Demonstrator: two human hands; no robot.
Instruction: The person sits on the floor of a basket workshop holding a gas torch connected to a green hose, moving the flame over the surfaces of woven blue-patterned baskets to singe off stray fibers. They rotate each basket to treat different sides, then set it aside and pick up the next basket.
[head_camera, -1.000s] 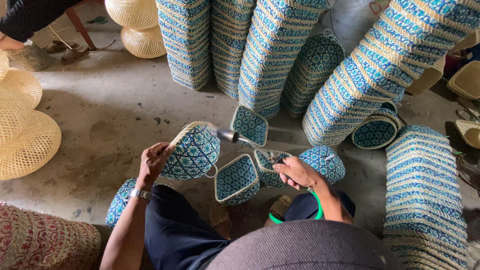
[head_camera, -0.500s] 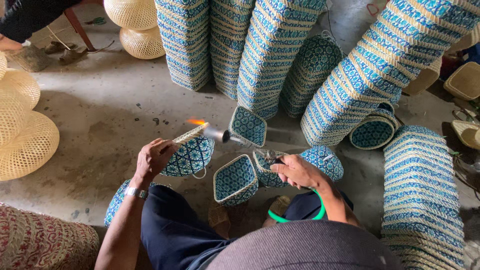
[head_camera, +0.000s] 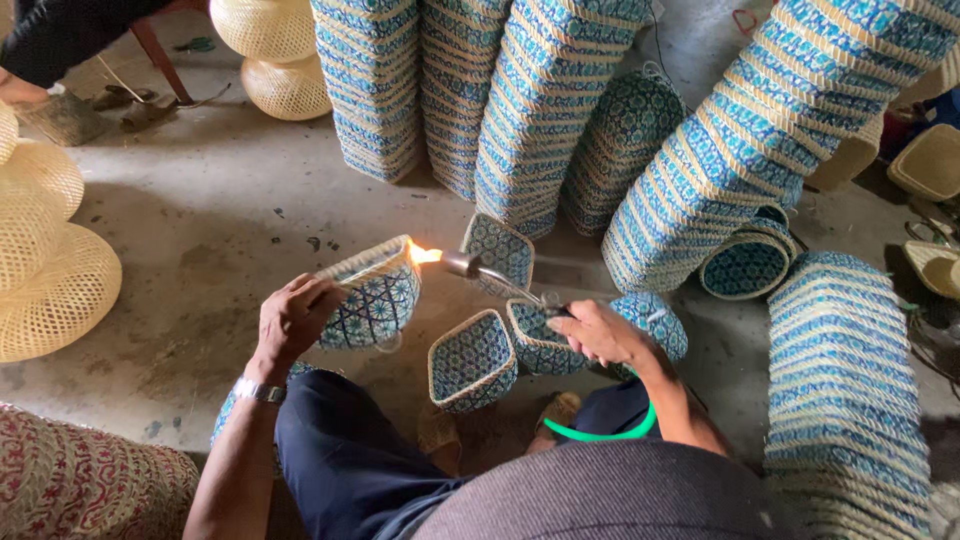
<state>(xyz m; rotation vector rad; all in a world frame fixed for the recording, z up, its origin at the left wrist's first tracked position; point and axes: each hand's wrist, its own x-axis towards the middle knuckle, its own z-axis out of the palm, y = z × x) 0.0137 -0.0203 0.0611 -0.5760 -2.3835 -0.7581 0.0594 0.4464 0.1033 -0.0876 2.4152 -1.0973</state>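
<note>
My left hand (head_camera: 292, 318) grips a small square woven basket (head_camera: 372, 292), blue and white with a pale rim, held tilted on its side. My right hand (head_camera: 598, 332) holds a gas torch (head_camera: 480, 270) whose metal nozzle points left. An orange flame (head_camera: 424, 256) burns at the nozzle and touches the basket's upper rim. A green hose (head_camera: 600, 432) curves below my right wrist. A watch sits on my left wrist. Loose baskets of the same kind (head_camera: 472, 360) lie on the floor between my hands.
Tall leaning stacks of nested blue and white baskets (head_camera: 545, 100) fill the back and right side (head_camera: 845, 400). Pale natural woven lampshade-like shapes (head_camera: 50, 270) stand at the left and at the back (head_camera: 275, 50). Another person's foot and sandal (head_camera: 55, 105) are at far left on the concrete floor.
My left hand has turned and tilted the basket so its rim meets the torch. The flame, absent a second ago, now burns at the rim. My right hand stays in place.
</note>
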